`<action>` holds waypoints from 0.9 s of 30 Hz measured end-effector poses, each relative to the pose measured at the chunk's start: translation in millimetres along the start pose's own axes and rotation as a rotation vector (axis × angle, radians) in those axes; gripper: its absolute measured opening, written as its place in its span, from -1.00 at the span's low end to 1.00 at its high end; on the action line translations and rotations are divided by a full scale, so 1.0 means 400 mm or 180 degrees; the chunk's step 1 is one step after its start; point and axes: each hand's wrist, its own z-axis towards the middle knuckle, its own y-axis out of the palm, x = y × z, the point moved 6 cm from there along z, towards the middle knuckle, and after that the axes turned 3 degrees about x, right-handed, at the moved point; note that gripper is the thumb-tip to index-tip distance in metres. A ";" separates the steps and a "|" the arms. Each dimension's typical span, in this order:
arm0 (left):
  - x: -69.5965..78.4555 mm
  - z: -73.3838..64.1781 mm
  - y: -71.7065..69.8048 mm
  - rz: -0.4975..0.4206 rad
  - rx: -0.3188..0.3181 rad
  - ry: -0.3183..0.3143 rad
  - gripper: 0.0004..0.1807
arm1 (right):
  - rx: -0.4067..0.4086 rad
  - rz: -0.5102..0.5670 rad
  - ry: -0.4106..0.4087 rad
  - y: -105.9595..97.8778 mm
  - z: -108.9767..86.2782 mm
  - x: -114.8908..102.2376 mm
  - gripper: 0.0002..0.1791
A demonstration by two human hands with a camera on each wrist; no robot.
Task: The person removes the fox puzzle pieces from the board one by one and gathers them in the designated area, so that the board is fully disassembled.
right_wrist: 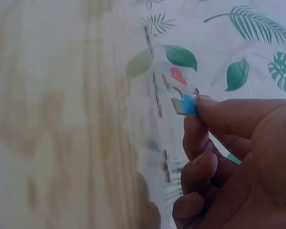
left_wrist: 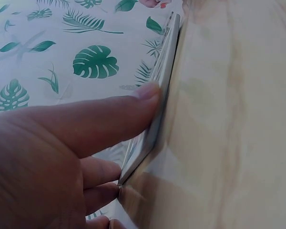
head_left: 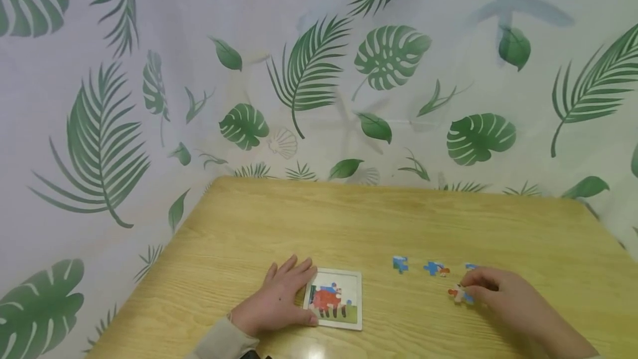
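Observation:
My left hand (head_left: pixel 281 298) rests at the left side of a white-framed jigsaw tray (head_left: pixel 359 303), its fingers spread and straight. The thumb (left_wrist: pixel 128 112) presses on the frame's edge in the left wrist view. Part of a red animal picture with dark legs (head_left: pixel 327 299) fills the tray, beside pale bare areas. Off to the right, my right hand (head_left: pixel 503 292) pinches a jigsaw piece (right_wrist: pixel 183 98) between thumb and forefinger. That piece has red, white and blue areas and is tilted up in the right wrist view.
Several loose items lie flat beyond the right hand: a blue-green piece (head_left: pixel 400 263), a blue piece with a red-brown tip (head_left: pixel 436 268) and a blue piece (head_left: pixel 470 265) partly hidden by the fingers. A leaf-patterned curtain (head_left: pixel 319 126) hangs behind the wooden table (head_left: pixel 379 209).

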 end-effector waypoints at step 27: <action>-0.008 0.006 0.004 0.0030 -0.0008 0.0016 0.06 | -0.0068 -0.0375 0.0034 -0.044 -0.010 0.088 -0.74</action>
